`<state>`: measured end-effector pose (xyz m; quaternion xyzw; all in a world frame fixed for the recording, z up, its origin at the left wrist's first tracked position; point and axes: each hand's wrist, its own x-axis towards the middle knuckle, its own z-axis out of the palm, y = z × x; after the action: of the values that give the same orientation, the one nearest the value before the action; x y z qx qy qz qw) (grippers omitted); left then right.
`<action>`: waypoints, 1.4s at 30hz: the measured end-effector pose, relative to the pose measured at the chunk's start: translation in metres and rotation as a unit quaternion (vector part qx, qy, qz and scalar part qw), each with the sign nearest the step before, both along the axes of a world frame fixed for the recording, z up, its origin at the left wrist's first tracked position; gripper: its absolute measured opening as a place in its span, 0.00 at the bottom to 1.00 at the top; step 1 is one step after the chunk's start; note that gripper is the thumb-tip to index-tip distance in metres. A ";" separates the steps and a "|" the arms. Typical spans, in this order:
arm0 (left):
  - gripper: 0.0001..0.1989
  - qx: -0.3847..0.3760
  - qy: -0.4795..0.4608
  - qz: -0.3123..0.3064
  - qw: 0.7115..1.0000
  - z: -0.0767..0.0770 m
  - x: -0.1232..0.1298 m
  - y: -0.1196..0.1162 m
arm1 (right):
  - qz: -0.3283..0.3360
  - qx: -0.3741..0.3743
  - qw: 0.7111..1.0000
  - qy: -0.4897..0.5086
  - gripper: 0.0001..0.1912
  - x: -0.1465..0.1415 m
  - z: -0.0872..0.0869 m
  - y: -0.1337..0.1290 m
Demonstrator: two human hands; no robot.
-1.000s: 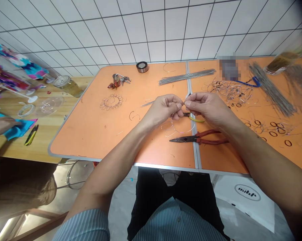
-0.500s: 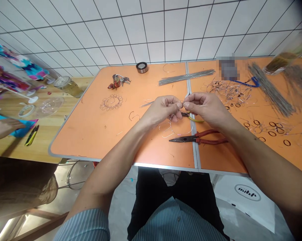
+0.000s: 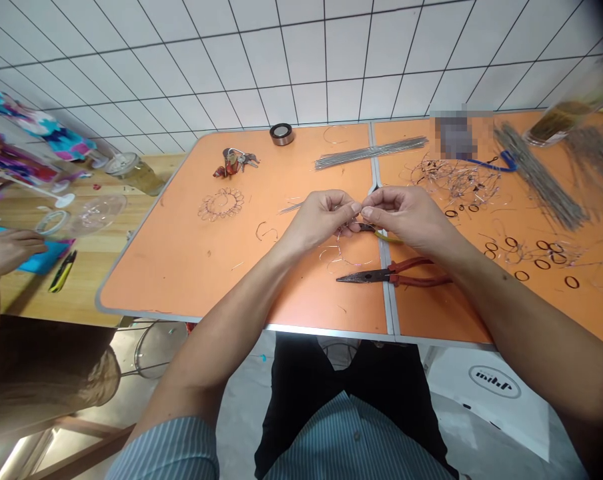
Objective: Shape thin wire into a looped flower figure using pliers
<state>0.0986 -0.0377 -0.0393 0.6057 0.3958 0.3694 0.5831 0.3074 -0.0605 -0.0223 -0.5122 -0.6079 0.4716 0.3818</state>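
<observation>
Fingertips of my left hand (image 3: 331,215) and my right hand (image 3: 397,212) meet above the orange table (image 3: 166,267). Both hands pinch a thin wire piece, whose curved loop (image 3: 354,262) hangs below them. The exact spot where the fingers grip is too small to make out. Just under my hands lies a tool with yellow handles (image 3: 387,237), partly hidden. Nearer the front edge, long-nose pliers with red handles (image 3: 392,273) lie across the metal table seam, their handle ends beside my right forearm.
A looped wire ring (image 3: 221,205), keys (image 3: 239,160) and a tape roll (image 3: 282,134) lie left and behind. Straight wires (image 3: 370,153), tangled wire (image 3: 454,180) and dark rings (image 3: 542,264) lie behind and right. Another person's hand (image 3: 14,253) is at far left, near a yellow cutter (image 3: 63,271).
Both hands have shifted very slightly left, fingertips still together, and the hanging wire loop has changed its tilt a little. The other person's hand has moved slightly.
</observation>
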 end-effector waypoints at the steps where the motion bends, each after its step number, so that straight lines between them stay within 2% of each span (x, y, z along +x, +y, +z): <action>1: 0.17 -0.002 -0.002 0.003 1.000 0.000 0.000 0.000 | 0.002 0.003 1.000 -0.013 0.06 0.001 0.001 0.000; 3: 0.16 -0.006 -0.010 0.018 1.000 0.000 0.000 0.001 | 0.004 0.041 0.995 -0.090 0.03 0.007 0.002 0.001; 4: 0.15 -0.007 -0.016 0.029 0.999 0.001 0.000 0.002 | 0.006 0.073 0.985 -0.157 0.05 0.012 0.003 0.001; 5: 0.15 -0.006 -0.021 0.041 0.999 0.002 -0.001 0.002 | 0.008 0.112 0.965 -0.238 0.09 0.016 0.003 0.001; 7: 0.15 0.002 -0.033 0.063 0.997 0.004 -0.003 0.004 | 0.033 0.167 0.903 -0.396 0.16 0.026 0.004 0.002; 9: 0.15 0.013 -0.042 0.078 0.996 0.008 -0.005 0.006 | 0.061 0.188 0.848 -0.491 0.20 0.033 0.003 0.004; 12: 0.16 0.021 -0.051 0.095 0.994 0.012 -0.008 0.009 | 0.105 0.184 0.806 -0.553 0.16 0.038 -0.001 0.007; 16: 0.17 0.026 -0.065 0.102 0.992 0.012 -0.012 0.012 | 0.155 0.187 0.785 -0.570 0.13 0.041 -0.007 0.014; 19: 0.19 0.026 -0.079 0.090 0.992 0.009 -0.014 0.014 | 0.145 0.183 0.799 -0.554 0.16 0.042 -0.009 0.017; 25: 0.27 0.018 -0.085 0.097 0.991 0.006 -0.013 0.017 | 0.143 0.076 0.845 -0.509 0.13 0.026 -0.004 0.008; 29: 0.28 0.015 -0.098 0.104 0.990 0.007 -0.013 0.019 | 0.152 0.077 0.840 -0.515 0.11 0.015 -0.002 0.000; 31: 0.27 0.013 -0.105 0.105 0.989 0.007 -0.014 0.019 | 0.134 0.068 0.837 -0.527 0.11 0.016 -0.001 -0.001; 32: 0.26 0.012 -0.107 0.105 0.989 0.006 -0.015 0.019 | 0.114 0.064 0.846 -0.517 0.11 0.018 0.000 -0.001; 34: 0.25 0.010 -0.106 0.104 0.989 0.006 -0.015 0.019 | 0.063 0.063 0.894 -0.439 0.10 0.022 0.004 0.000; 36: 0.24 0.007 -0.104 0.103 0.989 0.005 -0.015 0.018 | 0.025 0.063 0.954 -0.293 0.09 0.022 0.013 0.000; 37: 0.24 0.005 -0.105 0.103 0.989 0.005 -0.014 0.018 | 0.011 0.058 0.972 -0.226 0.11 0.021 0.017 0.000; 39: 0.24 0.001 -0.111 0.102 0.989 0.005 -0.012 0.017 | -0.009 0.062 0.988 -0.143 0.13 0.014 0.026 0.000; 42: 0.24 -0.005 -0.121 0.093 0.988 0.004 -0.009 0.015 | -0.035 0.080 0.992 -0.088 0.12 0.001 0.031 0.002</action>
<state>0.0900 -0.0223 -0.0348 0.5137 0.3788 0.4909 0.5930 0.3089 -0.0587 0.0090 -0.5407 -0.6567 0.3606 0.3825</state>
